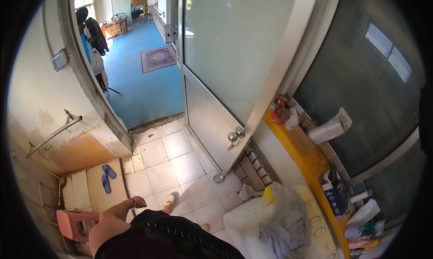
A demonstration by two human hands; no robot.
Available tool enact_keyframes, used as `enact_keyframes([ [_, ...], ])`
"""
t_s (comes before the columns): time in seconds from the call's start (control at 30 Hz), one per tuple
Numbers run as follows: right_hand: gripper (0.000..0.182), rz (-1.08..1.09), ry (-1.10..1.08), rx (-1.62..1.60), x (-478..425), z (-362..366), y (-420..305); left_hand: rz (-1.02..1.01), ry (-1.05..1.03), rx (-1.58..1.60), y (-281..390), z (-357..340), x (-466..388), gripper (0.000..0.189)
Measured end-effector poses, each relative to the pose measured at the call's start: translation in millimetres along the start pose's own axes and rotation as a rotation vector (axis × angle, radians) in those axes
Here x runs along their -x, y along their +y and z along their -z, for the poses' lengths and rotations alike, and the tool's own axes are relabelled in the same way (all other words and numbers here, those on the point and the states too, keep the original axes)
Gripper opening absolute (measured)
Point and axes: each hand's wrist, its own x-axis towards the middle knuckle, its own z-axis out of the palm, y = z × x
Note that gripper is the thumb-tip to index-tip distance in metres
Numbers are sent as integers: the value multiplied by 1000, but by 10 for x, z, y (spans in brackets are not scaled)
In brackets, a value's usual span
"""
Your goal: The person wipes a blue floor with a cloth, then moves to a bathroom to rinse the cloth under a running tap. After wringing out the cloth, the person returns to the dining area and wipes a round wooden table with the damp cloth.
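Observation:
My left hand (139,202) hangs at my side over the tiled floor, a red bracelet at its wrist. It appears to hold nothing, and how far its fingers are curled is too small to tell. My right hand is out of view. A pink plastic stool (72,227) stands beyond my left elbow. Before me a metal-framed door (216,130) with a frosted pane stands ajar, a key in its round knob (233,136). Below my body one woven shoe (170,201) is on the tiles, and the other (205,227) shows partly.
At right a washing machine (236,218) carries a heap of grey cloth (287,221). Behind it, a yellow ledge (287,137) holds jars, a plastic roll (331,127) and bottles. Blue slippers (106,183) lie left, under a wall rail (55,135). Past the doorway, a rug (159,59) lies on blue flooring.

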Motion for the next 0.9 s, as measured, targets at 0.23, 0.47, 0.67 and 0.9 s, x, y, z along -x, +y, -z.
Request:
enact_keyframes([
  [0.23, 28, 351, -480, -473, 2166, 359, -3312, -11, 152, 222, -928, 614, -617, 31],
  [0.47, 25, 471, -1720, -856, 3970, 923, -6021, -260, 6, -442, -857, 2404, -1124, 40],
  [0.67, 23, 1036, -1864, -1182, 3995, 1115, -7920, -597, 377, 130, 140, 3904, -1256, 36],
  [0.9, 30, 441, -2139, -1360, 4845, 2198, -10773, -745, -614, 1630, 999, 5387, -1318, 60],
])
